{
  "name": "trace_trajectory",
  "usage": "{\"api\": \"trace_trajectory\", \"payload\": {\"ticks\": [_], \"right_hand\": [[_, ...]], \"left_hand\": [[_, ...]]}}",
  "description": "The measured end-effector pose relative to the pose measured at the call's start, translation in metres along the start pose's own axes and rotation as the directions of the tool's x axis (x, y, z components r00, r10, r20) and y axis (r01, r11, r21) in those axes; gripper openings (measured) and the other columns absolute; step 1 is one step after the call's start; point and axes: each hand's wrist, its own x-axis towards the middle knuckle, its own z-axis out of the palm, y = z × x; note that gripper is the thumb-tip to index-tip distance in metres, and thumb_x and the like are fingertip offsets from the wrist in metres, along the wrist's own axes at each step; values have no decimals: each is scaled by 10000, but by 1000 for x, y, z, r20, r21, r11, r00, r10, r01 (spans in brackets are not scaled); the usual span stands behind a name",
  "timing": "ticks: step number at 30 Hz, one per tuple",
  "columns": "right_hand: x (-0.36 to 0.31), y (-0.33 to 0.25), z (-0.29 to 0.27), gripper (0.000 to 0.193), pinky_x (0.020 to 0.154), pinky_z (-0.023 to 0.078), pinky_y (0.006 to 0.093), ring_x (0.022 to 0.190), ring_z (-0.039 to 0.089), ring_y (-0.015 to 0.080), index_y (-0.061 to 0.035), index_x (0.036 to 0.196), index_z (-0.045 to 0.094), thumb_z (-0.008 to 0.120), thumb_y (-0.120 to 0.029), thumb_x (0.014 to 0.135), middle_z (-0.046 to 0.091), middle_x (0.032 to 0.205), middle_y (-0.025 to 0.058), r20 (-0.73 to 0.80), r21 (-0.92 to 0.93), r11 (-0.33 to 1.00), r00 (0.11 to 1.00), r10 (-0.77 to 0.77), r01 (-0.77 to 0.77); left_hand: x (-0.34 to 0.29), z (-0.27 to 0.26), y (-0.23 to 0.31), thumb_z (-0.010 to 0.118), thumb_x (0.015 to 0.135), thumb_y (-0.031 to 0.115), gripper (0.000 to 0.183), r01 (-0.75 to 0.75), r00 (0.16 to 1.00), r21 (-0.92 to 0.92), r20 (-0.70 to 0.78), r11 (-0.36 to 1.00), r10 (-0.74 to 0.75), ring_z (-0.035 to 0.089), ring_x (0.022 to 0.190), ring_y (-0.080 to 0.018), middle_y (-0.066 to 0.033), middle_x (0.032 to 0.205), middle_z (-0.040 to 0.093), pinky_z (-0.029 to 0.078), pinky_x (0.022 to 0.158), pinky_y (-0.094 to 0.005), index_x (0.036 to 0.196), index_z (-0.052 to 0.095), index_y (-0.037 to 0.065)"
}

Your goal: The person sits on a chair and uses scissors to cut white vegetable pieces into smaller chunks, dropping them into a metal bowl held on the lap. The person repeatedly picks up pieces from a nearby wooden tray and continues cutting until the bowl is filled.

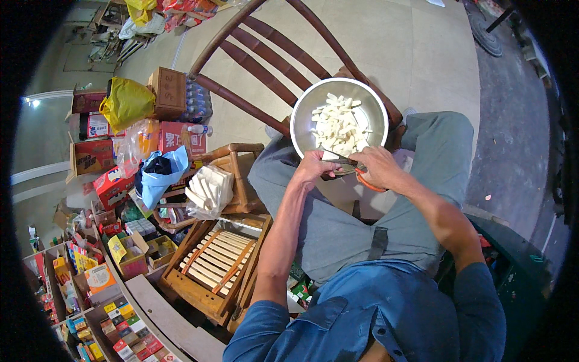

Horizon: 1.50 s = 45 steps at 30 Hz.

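A shiny steel bowl (297, 130) stands in front of my knees on a wooden chair. Many short white cut pieces (339, 123) of food lie heaped in it. At the bowl's near rim my right hand (378, 169) is closed round scissors (363, 178) with orange on the handle. The dark blades point left, toward my left hand (312, 169). My left hand is closed in a pinch on a white strip (330, 155), partly hidden by the fingers and blades. Longer white strips fill a clear plastic bag (209, 190) on the left.
The chair's slatted back (265, 57) rises beyond the bowl. To my left are a folded wooden chair (211, 265), a light blue bag (164, 175), a yellow bag (126, 104) over cartons, bottled drinks (196, 102) and shelf boxes of small packets (129, 329).
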Motion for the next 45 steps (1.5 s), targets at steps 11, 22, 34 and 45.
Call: {"api": "trace_trajectory", "payload": {"ticks": [11, 22, 34, 45], "right_hand": [[2, 15, 5, 316, 698, 572, 417, 721, 716, 301, -46, 1101, 787, 778, -233, 847, 742, 773, 124, 199, 447, 824, 937, 288, -348], [8, 8, 28, 368, 727, 530, 413, 772, 654, 210, 25, 1160, 694, 737, -218, 886, 696, 831, 123, 302, 550, 766, 934, 189, -333], [8, -7, 11, 387, 762, 536, 417, 797, 679, 253, 30, 1174, 685, 749, -224, 889, 716, 872, 167, 310, 503, 791, 927, 210, -347], [9, -27, -14, 267, 620, 543, 270, 714, 663, 107, -20, 1120, 716, 693, -236, 965, 682, 782, 54, 448, 616, 558, 830, 332, -556]], "left_hand": [[-10, 13, -2, 617, 1020, -36, 382, -212, 941, -141, -297, 967, 163, 747, 845, -204, -137, 1062, 743, 621, 720, -317, 1394, 564, -92], [-11, 43, 4, 813, 886, -26, 357, -405, 780, -142, -569, 903, 261, 719, 833, -160, -88, 953, 733, 620, 721, -314, 1162, 588, 3], [-9, 52, 0, 755, 937, -25, 182, -477, 753, -232, -606, 848, 257, 709, 838, -152, -79, 948, 726, 649, 781, -343, 1091, 659, -19], [-10, 39, 6, 714, 933, -59, 204, -474, 770, -409, -623, 780, 142, 738, 875, -230, -141, 1077, 725, 667, 809, -362, 1134, 682, -46]]}}
